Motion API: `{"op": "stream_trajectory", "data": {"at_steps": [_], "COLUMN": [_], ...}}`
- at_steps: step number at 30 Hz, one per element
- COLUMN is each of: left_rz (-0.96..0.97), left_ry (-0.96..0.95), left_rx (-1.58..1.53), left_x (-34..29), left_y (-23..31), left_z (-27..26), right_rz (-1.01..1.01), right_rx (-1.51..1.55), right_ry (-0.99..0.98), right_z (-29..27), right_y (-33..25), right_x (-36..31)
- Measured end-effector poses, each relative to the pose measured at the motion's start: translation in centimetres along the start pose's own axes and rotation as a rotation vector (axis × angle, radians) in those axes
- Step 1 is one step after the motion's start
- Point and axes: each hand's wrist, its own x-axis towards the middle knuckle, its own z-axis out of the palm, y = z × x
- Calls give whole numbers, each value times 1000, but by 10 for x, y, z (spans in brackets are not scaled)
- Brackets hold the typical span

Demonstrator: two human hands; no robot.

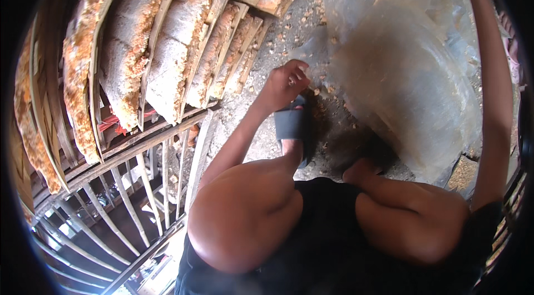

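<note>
My left hand (285, 84) hangs over the ground just above my sandal (290, 123), its fingers curled inward. Something small and pale seems to show between those fingers, too small to name. To its right lies a large cloudy plastic sheet (411, 67), crumpled and spread on the ground. My right arm (494, 83) reaches far forward along the right side of the sheet; the hand itself is cut off by the top edge. Pale crumbs (317, 8) are scattered on the ground between the left hand and the sheet.
At the left, thick whitish slabs with crumbly orange edges (125, 53) stand in rows between wooden slats (158, 53). Below them runs a railing of thin wooden bars (125, 209), close to my left knee. A brownish flat piece (463, 173) lies near my right knee.
</note>
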Motion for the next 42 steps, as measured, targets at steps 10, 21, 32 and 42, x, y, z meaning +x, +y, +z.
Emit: {"op": "stream_trajectory", "data": {"at_steps": [10, 21, 32, 42], "left_rz": [644, 482, 576, 277], "left_ry": [436, -69, 414, 222], "left_rx": [337, -3, 274, -320], "left_x": [199, 315, 292, 297], "left_y": [188, 212, 198, 179], "left_z": [-59, -70, -76, -81], "right_rz": [-130, -108, -148, -238], "right_rx": [154, 59, -35, -120], "right_ry": [-90, 19, 195, 230], "right_z": [-15, -68, -36, -32], "right_y": [-42, -70, -89, -97], "right_x": [-27, -87, -58, -57]}}
